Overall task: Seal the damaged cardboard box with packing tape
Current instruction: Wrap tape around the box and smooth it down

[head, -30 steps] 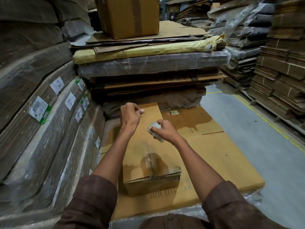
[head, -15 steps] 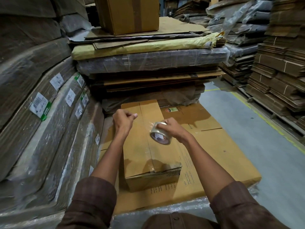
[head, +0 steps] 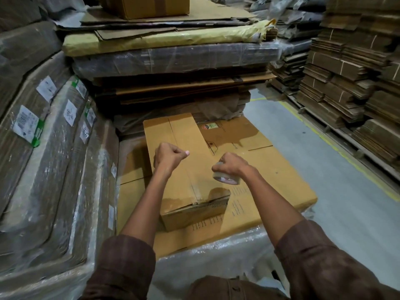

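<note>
A long brown cardboard box [head: 184, 139] lies lengthwise on a flat cardboard sheet [head: 279, 180], its near end crushed and torn. Clear tape runs along its top seam near that end. My right hand [head: 230, 164] grips a roll of clear packing tape [head: 224, 178] above the box's right edge. My left hand [head: 170, 155] hovers over the box's left side with thumb and fingers pinched; a stretched tape strip between the hands is too faint to confirm.
Plastic-wrapped bundles of flat cardboard [head: 54, 169] lean along the left. A tall stack of cardboard sheets [head: 173, 61] rises behind the box, with a box [head: 149, 5] on top. Grey floor [head: 346, 191] and stacked cardboard [head: 357, 83] lie to the right.
My hands have drawn apart: the right one carried the roll right and toward me, turning its core into view. The left stayed pinched over the box's left side.
</note>
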Action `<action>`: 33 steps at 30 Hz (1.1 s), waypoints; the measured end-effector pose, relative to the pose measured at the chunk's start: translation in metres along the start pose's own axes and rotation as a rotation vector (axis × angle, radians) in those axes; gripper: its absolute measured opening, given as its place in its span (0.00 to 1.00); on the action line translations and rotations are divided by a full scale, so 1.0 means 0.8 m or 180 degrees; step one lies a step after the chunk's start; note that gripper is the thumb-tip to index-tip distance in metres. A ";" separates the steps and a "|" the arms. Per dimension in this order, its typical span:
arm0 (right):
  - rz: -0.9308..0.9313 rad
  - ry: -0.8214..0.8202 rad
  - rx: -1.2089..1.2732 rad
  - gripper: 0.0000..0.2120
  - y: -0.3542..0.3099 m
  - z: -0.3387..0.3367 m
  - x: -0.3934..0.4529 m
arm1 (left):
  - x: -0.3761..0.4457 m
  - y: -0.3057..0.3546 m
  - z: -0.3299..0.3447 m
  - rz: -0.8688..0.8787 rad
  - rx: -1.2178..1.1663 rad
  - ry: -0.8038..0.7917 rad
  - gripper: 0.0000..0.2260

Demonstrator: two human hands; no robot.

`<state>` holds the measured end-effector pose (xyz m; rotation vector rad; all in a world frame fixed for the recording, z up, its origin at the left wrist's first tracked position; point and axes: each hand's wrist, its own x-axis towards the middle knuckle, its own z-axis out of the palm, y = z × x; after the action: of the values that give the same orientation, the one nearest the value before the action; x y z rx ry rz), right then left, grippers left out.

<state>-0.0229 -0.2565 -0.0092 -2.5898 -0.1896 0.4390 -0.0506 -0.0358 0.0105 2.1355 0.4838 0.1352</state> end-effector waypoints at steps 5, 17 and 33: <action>0.0348 -0.0498 -0.0337 0.18 0.035 -0.007 -0.021 | -0.033 -0.031 0.032 -0.0801 -0.0302 -0.0936 0.08; 0.0109 -0.1039 -0.1382 0.14 0.066 -0.007 -0.015 | -0.103 -0.066 0.129 -0.1518 -0.0359 0.0030 0.08; -0.0300 -0.1311 -0.1455 0.16 0.090 0.000 0.013 | -0.110 -0.086 0.152 -0.1610 -0.0447 0.0317 0.05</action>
<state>-0.0092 -0.3164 -0.0483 -2.8775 -0.6137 0.9910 -0.1175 -0.1288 -0.1079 1.8154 1.0243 -0.0118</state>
